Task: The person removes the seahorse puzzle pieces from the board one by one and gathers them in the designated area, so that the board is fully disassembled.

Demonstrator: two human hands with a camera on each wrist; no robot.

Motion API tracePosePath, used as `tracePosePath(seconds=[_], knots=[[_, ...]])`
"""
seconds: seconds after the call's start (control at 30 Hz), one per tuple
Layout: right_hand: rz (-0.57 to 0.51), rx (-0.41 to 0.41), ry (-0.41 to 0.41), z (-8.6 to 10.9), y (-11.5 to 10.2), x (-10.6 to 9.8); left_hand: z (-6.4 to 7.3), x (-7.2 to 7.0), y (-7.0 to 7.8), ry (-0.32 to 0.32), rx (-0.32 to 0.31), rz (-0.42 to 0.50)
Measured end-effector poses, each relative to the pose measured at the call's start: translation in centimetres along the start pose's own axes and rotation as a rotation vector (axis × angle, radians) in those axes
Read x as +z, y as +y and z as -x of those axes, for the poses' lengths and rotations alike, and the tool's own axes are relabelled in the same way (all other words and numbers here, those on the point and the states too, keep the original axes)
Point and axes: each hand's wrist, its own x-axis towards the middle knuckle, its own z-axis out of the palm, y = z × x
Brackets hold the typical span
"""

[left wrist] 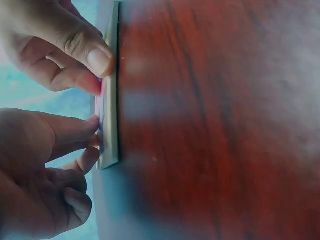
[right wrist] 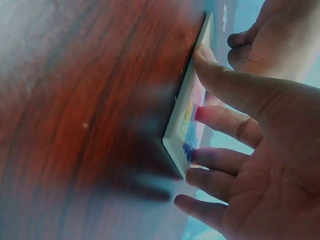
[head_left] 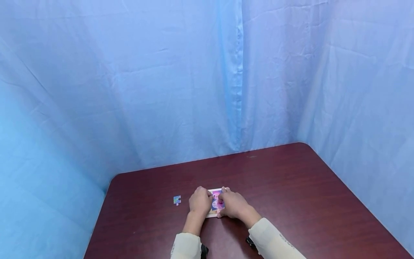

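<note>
A small jigsaw puzzle (head_left: 215, 204) in a white-rimmed tray lies flat on the table, with a pink figure on its picture. At its left side, my left hand (head_left: 199, 202) holds it with bent fingers, thumb and fingertips at the picture and left edge. My right hand (head_left: 235, 204) spans the tray from the right. In the right wrist view its thumb (right wrist: 215, 70) is on the near rim, and one fingertip presses the picture. A loose jigsaw piece (head_left: 176, 200), blue and green, lies apart to the left. The hands cover both sides of the picture.
The dark red-brown wooden table (head_left: 291, 187) has rounded far corners. Light blue curtains (head_left: 181, 79) hang behind it and along both sides. Cream sleeves (head_left: 187, 245) and black wrist straps are at the lower edge of the head view.
</note>
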Motion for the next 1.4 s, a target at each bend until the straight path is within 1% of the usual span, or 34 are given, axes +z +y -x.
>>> tracePosePath(seconds=[0.13,0.3,0.57,0.7,0.8,0.9,1.0,1.13,1.2,1.3,1.4], knots=[[-0.065,0.004,-0.023,0.1,0.2,-0.1,-0.3,0.0,0.1,-0.008,-0.025,0.011],[-0.113,-0.008,-0.045,0.3,0.3,-0.1,-0.4,-0.3,0.0,-0.020,-0.073,0.064],[-0.111,-0.016,-0.037,0.1,0.1,0.0,-0.6,-0.7,-0.8,-0.085,-0.147,0.207],[-0.117,-0.004,-0.037,0.2,-0.1,-0.2,-0.7,-0.8,-1.1,-0.104,-0.151,0.230],[-0.113,0.010,-0.045,0.2,0.0,-0.2,-0.7,-0.8,-1.2,-0.112,-0.151,0.270],[-0.116,0.028,-0.052,0.1,0.3,-0.2,-0.7,-1.1,-1.2,-0.104,-0.160,0.333],[-0.116,0.029,-0.047,0.2,0.4,-0.3,-0.8,-1.9,-1.4,-0.093,-0.185,0.382],[-0.115,0.021,-0.043,0.3,0.4,-0.4,-0.8,-3.1,-2.3,-0.065,-0.208,0.383],[-0.118,0.024,-0.048,0.3,0.3,-0.4,-0.8,-3.6,-2.9,-0.044,-0.217,0.370],[-0.109,0.034,-0.061,0.4,0.2,-0.4,-0.8,-4.3,-3.8,-0.015,-0.229,0.376],[-0.099,0.036,-0.064,0.4,0.0,-0.6,-0.7,-4.9,-4.6,-0.004,-0.252,0.387]])
